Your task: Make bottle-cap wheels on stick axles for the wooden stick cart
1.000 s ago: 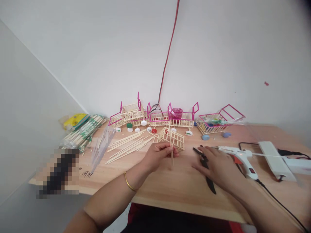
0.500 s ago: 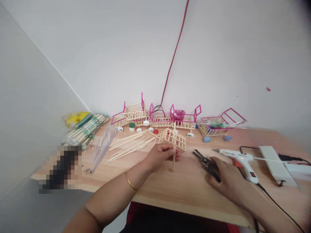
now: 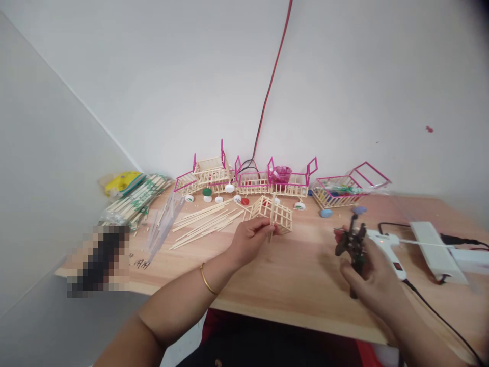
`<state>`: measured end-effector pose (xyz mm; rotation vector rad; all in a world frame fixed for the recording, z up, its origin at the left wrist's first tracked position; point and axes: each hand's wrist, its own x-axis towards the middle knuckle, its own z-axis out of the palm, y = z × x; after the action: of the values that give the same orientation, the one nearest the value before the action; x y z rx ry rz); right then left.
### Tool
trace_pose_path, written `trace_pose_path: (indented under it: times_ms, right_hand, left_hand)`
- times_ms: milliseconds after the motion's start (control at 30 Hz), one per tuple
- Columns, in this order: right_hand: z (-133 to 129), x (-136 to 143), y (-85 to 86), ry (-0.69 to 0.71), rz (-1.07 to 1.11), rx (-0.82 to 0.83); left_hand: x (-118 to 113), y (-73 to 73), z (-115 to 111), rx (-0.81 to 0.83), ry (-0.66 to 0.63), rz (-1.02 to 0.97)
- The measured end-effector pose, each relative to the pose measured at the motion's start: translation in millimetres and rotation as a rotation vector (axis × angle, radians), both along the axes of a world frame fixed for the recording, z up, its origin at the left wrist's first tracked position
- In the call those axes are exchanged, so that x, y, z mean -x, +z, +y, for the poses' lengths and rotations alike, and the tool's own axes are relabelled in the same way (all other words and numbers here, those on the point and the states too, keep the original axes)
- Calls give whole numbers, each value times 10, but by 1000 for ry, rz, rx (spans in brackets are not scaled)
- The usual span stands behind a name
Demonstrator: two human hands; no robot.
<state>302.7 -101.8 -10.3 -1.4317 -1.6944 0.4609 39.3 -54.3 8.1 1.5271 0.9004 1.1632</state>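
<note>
My left hand pinches a pale wooden stick upright over the table. Just behind it a small unpainted stick frame rests on the wood. In my right hand is a pair of black-handled pliers, raised off the tabletop and blurred by motion. A white glue gun lies behind that hand, which hides part of it. Loose wooden sticks are spread on the table to the left of the frame.
Small stick carts with pink rims and bottle-cap wheels line the wall. A pink cup stands among them. Bagged sticks lie at the left. A white power strip and cables occupy the right side.
My right hand has picked the pliers up off the table and swung them up and right, in front of the glue gun. The left hand has barely moved, still holding the stick.
</note>
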Motion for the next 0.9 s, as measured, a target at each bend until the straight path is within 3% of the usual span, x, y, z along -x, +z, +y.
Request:
trace_pose_path:
  times_ms: [167, 300, 400, 633, 900]
  right_hand:
    - [42, 16, -98, 73, -70, -24]
    - [96, -21, -168, 140, -255, -6]
    - [116, -32, -195, 168, -272, 1]
    - [126, 74, 45, 238, -355, -48]
    - [197, 318, 222, 334, -502, -94]
  left_hand:
    - [-24, -36, -5, -89, -8, 141]
    - [-47, -73, 12, -94, -37, 173]
    - [-38, -75, 26, -95, -52, 190]
    - [-29, -62, 5, -150, -83, 184]
    - [-44, -59, -34, -152, -257, 105]
